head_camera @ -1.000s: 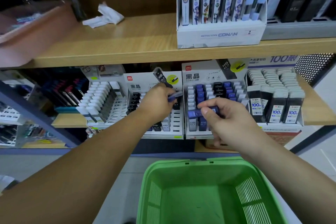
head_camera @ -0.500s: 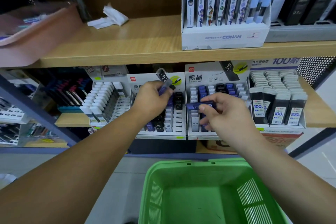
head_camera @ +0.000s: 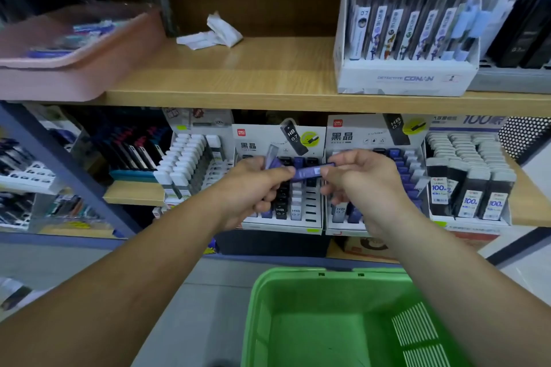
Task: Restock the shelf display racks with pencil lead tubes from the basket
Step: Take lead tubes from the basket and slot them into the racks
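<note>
Brought together from separate racks half a second earlier, left hand and right hand now meeting before the seam between left rack and right rack: probably a hand-over, nothing slotted yet. Level between them, purple lead tube, left end gripped in the curled left hand, right end pinched by right fingertips; paler second tube poking up from the left fist.
</note>
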`<state>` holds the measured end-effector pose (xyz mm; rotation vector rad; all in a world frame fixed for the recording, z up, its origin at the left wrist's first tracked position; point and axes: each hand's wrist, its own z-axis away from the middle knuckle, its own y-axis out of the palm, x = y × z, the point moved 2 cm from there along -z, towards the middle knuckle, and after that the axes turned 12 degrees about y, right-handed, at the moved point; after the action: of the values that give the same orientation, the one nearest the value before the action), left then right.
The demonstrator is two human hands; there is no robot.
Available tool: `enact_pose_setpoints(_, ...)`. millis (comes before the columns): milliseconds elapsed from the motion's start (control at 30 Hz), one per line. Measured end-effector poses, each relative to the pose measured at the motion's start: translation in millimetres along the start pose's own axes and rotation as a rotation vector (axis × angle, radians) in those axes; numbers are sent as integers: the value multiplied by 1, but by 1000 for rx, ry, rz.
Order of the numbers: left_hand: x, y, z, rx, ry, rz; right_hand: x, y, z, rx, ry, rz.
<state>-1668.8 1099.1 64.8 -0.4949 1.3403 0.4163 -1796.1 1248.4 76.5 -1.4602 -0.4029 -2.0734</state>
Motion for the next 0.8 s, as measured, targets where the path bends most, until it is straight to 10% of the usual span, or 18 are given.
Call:
enact_pose_setpoints(333,-3,8,-4,-188,-28,242,-4,1,13,223,-118,156)
enact_pose_setpoints(533,-1,8,-18,-343,365,-222,-11,-21,4,61,-225,395)
enact_pose_setpoints(800,21,33,-44,-92,427,-556,-9,-44,6,41,-190,346)
